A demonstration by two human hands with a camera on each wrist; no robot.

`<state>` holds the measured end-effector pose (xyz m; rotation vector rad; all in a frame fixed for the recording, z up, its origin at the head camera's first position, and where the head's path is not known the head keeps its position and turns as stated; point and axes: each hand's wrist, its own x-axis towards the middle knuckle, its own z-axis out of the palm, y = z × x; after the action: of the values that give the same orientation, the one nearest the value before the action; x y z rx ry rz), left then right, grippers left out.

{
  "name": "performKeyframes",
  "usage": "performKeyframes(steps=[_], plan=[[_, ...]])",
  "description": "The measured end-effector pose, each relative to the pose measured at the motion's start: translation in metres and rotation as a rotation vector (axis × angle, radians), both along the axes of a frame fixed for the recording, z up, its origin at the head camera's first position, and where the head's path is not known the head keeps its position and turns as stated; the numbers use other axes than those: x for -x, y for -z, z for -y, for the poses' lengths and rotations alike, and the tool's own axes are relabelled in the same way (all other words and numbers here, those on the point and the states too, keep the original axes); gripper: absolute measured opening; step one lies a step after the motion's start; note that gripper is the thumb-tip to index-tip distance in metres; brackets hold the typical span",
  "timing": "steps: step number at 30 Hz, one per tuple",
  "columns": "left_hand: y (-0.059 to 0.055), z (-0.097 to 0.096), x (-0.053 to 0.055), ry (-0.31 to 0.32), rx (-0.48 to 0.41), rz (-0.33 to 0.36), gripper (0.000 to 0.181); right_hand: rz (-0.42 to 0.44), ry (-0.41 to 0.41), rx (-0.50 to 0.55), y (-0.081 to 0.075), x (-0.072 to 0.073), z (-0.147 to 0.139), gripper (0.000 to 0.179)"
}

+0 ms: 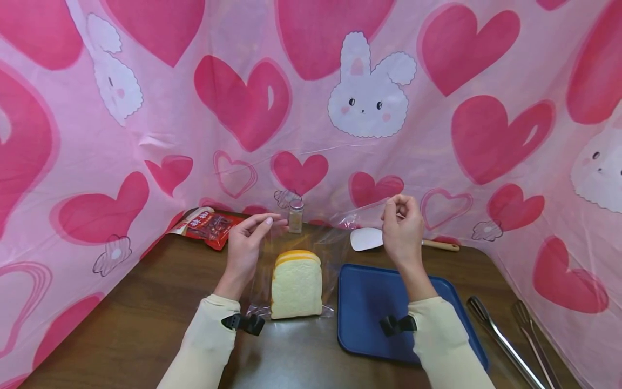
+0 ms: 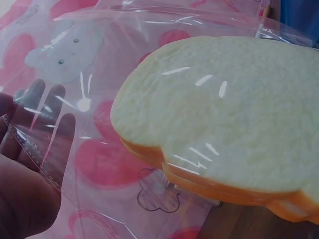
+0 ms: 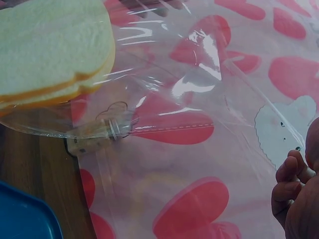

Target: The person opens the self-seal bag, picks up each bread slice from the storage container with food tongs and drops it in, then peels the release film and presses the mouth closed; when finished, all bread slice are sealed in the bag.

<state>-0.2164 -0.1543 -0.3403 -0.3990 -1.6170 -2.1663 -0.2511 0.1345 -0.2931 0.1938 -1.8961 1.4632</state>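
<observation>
A clear plastic bag (image 1: 335,237) with sliced bread (image 1: 296,286) in it is stretched between the two hands. The bread's pale face fills much of the left wrist view, its orange-brown crust below. My left hand (image 1: 245,243) pinches the bag's left edge between thumb and fingers; in the left wrist view several fingers (image 2: 57,114) show through the film. With curled fingers, my right hand (image 1: 402,227) grips the opposite edge, pulled up and to the right. The bag's bottom edge lies just below the bread, low over the table.
Right of the bread lies a blue tray (image 1: 374,324), with metal tongs (image 1: 500,335) and a whisk (image 1: 532,340) beyond it. Behind are a white spatula (image 1: 366,239), a small spice jar (image 1: 295,218) and a red food packet (image 1: 209,227). Pink patterned cloth (image 1: 311,108) walls the table (image 1: 146,302).
</observation>
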Motion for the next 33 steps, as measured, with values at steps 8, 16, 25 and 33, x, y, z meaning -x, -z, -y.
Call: performKeyframes(steps=[8,16,25,33], plan=[[0.000,0.000,0.000,0.011,-0.014,0.001,0.027,-0.001,-0.015,0.020,-0.001,-0.001,-0.006,0.012],[0.002,0.002,0.001,0.004,-0.009,-0.001,0.027,0.005,0.044,0.008,0.001,0.000,-0.017,0.013],[0.002,0.002,0.001,0.011,-0.021,-0.009,0.027,0.024,0.051,0.039,0.001,0.002,-0.030,0.011],[0.002,0.002,0.000,0.001,-0.010,0.000,0.030,0.040,0.106,0.024,0.001,0.001,-0.041,0.013]])
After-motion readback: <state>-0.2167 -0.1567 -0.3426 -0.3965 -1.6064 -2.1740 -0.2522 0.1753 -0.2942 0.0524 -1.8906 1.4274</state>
